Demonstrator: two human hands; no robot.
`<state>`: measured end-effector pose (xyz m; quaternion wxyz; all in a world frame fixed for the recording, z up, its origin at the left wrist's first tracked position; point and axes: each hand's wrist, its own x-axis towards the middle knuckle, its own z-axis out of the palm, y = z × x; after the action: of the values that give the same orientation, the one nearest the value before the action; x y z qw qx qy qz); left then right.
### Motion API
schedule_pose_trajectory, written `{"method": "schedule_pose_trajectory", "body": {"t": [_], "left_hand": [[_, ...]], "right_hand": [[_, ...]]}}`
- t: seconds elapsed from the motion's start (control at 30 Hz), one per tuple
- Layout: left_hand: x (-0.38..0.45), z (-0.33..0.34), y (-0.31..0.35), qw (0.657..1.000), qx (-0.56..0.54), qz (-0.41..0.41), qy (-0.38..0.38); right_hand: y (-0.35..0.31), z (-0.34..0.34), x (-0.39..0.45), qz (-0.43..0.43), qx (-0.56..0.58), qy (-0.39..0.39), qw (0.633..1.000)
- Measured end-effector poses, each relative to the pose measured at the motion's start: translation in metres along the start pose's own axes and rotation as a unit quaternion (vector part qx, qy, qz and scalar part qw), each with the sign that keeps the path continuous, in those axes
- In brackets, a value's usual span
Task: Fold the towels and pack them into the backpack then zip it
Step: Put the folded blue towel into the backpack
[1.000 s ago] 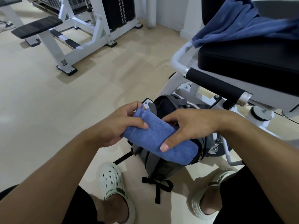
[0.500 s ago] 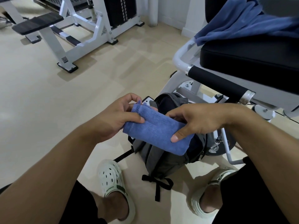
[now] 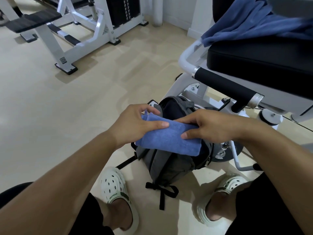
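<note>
Folded towel (image 3: pixel 167 141), over open backpack (image 3: pixel 169 165)

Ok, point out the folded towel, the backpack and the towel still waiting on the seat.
Folded towel (image 3: pixel 166 141), head view, middle of its blue top face between the hands.
Backpack (image 3: pixel 167 167), head view, grey panel below the folded towel.
Loose towel (image 3: pixel 250 22), head view, rumpled blue cloth on the black seat.

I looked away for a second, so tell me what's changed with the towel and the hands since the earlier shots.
The right hand has slid its grip along the folded towel toward its middle, and the towel now lies flatter across the backpack mouth. The left hand still grips the towel's far end. The backpack stays open on the floor, and the other blue towel stays on the seat.
</note>
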<state>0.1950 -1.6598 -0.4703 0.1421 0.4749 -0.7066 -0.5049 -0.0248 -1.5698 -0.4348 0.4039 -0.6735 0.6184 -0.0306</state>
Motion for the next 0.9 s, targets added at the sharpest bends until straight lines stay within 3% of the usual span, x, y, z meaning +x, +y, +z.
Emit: {"method": "schedule_pose_trajectory", "body": {"t": [0.27,0.37,0.6,0.9], "left_hand": [[0.031,0.018,0.007,0.995,0.015,0.024,0.1],[0.044,0.024,0.001,0.995,0.08,0.015,0.062],[0.053,0.051,-0.016,0.961,0.262,0.034,-0.083],[0.053,0.046,-0.019,0.942,0.312,-0.057,-0.114]], "right_hand": [[0.018,0.007,-0.002,0.075,0.005,0.159,0.984],[0.039,0.014,0.005,0.149,-0.024,0.215,0.965],[0.057,0.03,0.026,0.196,-0.085,0.199,0.957],[0.061,0.042,0.043,0.196,-0.185,0.207,0.94]]}}
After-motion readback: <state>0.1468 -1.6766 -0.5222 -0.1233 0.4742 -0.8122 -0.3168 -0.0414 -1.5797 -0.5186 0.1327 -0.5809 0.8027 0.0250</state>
